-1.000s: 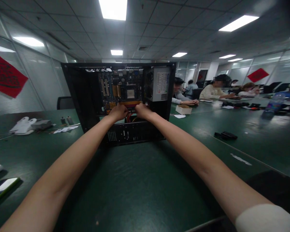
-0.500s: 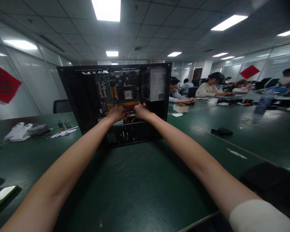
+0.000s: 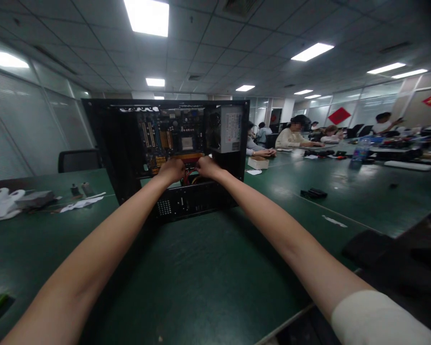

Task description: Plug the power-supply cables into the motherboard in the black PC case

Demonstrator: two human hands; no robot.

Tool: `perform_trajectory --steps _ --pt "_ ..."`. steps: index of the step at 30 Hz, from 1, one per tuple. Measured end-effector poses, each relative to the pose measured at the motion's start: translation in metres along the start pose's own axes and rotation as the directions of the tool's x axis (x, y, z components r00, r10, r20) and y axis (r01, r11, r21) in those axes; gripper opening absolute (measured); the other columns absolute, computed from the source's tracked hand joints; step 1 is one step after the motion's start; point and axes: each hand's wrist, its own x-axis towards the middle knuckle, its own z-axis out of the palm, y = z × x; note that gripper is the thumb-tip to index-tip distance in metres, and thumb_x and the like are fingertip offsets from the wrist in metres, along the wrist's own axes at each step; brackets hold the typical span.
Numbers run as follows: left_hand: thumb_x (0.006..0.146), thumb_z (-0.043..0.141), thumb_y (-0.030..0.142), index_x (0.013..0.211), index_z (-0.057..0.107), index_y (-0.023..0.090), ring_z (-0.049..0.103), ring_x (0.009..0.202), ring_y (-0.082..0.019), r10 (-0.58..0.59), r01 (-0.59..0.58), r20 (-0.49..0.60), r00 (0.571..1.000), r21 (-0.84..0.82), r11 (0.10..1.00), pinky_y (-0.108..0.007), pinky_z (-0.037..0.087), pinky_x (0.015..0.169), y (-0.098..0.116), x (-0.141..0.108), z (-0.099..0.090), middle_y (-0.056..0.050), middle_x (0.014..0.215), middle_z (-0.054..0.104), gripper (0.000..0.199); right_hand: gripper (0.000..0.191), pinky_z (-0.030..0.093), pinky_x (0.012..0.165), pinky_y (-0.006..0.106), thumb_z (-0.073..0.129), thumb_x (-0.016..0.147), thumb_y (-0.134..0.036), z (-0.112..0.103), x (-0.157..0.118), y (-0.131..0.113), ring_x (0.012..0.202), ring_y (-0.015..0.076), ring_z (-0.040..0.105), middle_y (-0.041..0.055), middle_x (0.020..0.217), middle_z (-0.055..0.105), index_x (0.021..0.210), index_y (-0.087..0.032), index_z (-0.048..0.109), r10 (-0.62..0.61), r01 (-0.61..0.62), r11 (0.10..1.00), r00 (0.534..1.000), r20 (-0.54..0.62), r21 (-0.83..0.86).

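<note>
Black metal computer case (image 3: 201, 197): long axis sideways, open side facing me.
White sticker label (image 3: 232, 125): illegible.
Left hand (image 3: 172, 171), right hand (image 3: 208, 167): curled; I can't tell what's gripped.

Cream sleeve (image 3: 375, 316), left hand (image 3: 171, 171) and right hand (image 3: 208, 167).
The sleeve, plain and smooth, appears at near right, ending in a curved edge; both hands and forearms (image 3: 129, 225) are bare.

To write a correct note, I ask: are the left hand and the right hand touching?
Apart. The head view shows a gap between left hand and right hand.
</note>
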Motion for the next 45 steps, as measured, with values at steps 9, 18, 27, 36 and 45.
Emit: perform_trajectory --steps 9,18,27,36,45 --pt "0.099 0.050 0.030 0.114 0.083 0.023 0.073 0.113 -0.028 0.017 -0.020 -0.057 0.998 -0.050 0.999 -0.033 0.055 0.094 -0.012 -0.002 0.006 -0.012 0.118 0.080 0.037 0.031 0.050 0.087 0.025 0.055 0.105 -0.026 -0.010 -0.012 0.001 0.108 0.0222 0.075 0.0137 0.114 0.081 0.115 -0.012 0.080 -0.074 0.073 0.997 0.994 -0.085 -0.017" --pt "0.103 0.050 0.046 0.100 0.084 0.020 0.074 0.088 -0.027 0.127 -0.146 -0.108 0.986 -0.189 0.971 -0.034 0.050 0.073 -0.012 -0.034 -0.001 -0.011 0.094 0.081 0.043 0.054 0.047 0.084 0.036 0.034 0.112 -0.045 -0.038 -0.086 0.041 0.100 0.0305 0.075 0.0223 0.108 0.079 0.113 -0.015 0.079 -0.174 0.180 0.902 0.983 0.051 -0.393" --pt "0.107 0.037 0.044 0.099 0.083 0.017 0.075 0.090 -0.030 -0.017 0.005 -0.111 0.994 -0.110 0.994 -0.037 0.052 0.077 0.004 -0.068 -0.006 -0.017 0.098 0.080 0.054 0.036 0.037 0.090 0.038 0.051 0.107 -0.032 -0.036 -0.121 0.099 0.079 0.0229 0.062 0.0127 0.080 0.075 0.087 -0.013 0.074 -0.664 0.535 0.613 0.747 -0.013 -0.581" --pt "0.103 0.037 0.050 0.099 0.086 0.021 0.076 0.093 -0.036 -0.192 0.162 -0.236 0.953 -0.142 0.977 -0.042 0.056 0.078 0.012 -0.072 0.004 -0.017 0.097 0.080 0.058 0.037 0.032 0.093 0.038 0.049 0.107 -0.031 0.009 -0.104 0.091 0.066 0.0215 0.057 0.0089 0.069 0.072 0.083 -0.014 0.072 -0.589 0.391 0.737 0.772 -0.239 -0.552" --pt "0.096 0.048 0.050 0.103 0.084 0.025 0.074 0.102 -0.036 -0.379 0.317 -0.102 0.920 -0.378 0.870 -0.041 0.054 0.082 -0.027 -0.038 0.007 -0.014 0.107 0.081 0.044 0.034 0.030 0.092 0.038 0.052 0.107 -0.032 0.015 -0.103 0.057 0.068 0.0222 0.061 0.0115 0.074 0.075 0.087 -0.014 0.072 -0.460 0.285 0.812 0.849 -0.260 -0.509"
